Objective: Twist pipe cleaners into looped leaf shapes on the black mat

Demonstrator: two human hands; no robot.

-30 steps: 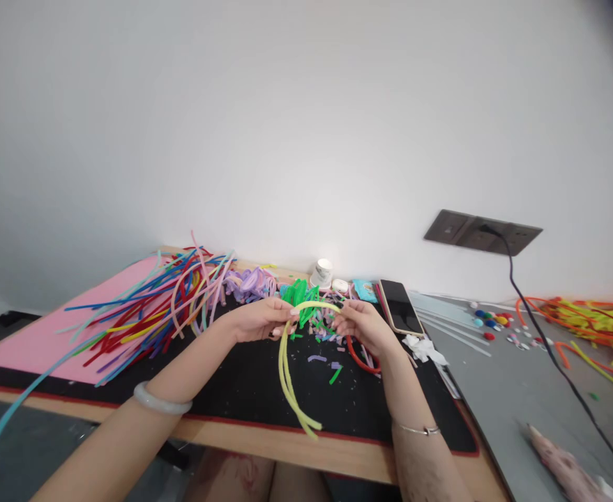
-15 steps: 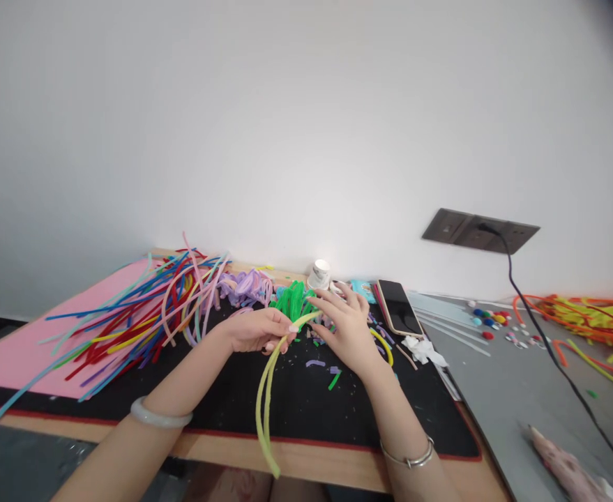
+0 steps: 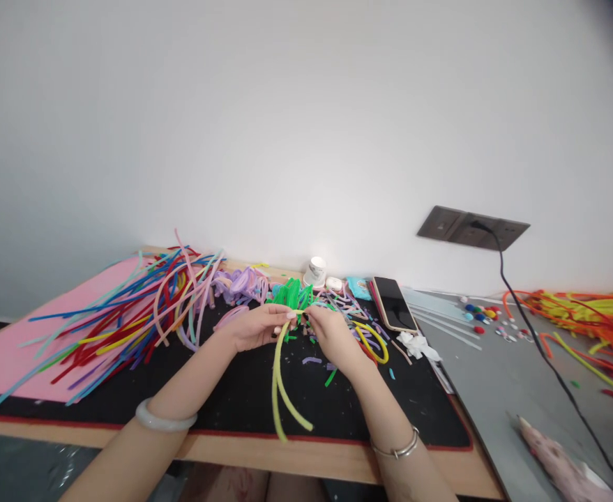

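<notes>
Two long tails of a pale yellow pipe cleaner hang down over the black mat from my left hand, whose thumb and fingers pinch it. My right hand is closed close beside the left, its fingertips meeting the yellow piece's upper end. That end is mostly hidden by the fingers. Just behind both hands sits a bunch of bright green pipe cleaners. Purple and green snippets are scattered near my right wrist.
Many-coloured pipe cleaners are heaped on a pink sheet at left. A paper cup, a phone and crumpled tissue stand or lie behind and right. A black cord crosses the grey board.
My right hand has gone from spread fingers to a closed grip and come in against the left. The yellow tails have swung right and spread apart. The view has shifted slightly.
</notes>
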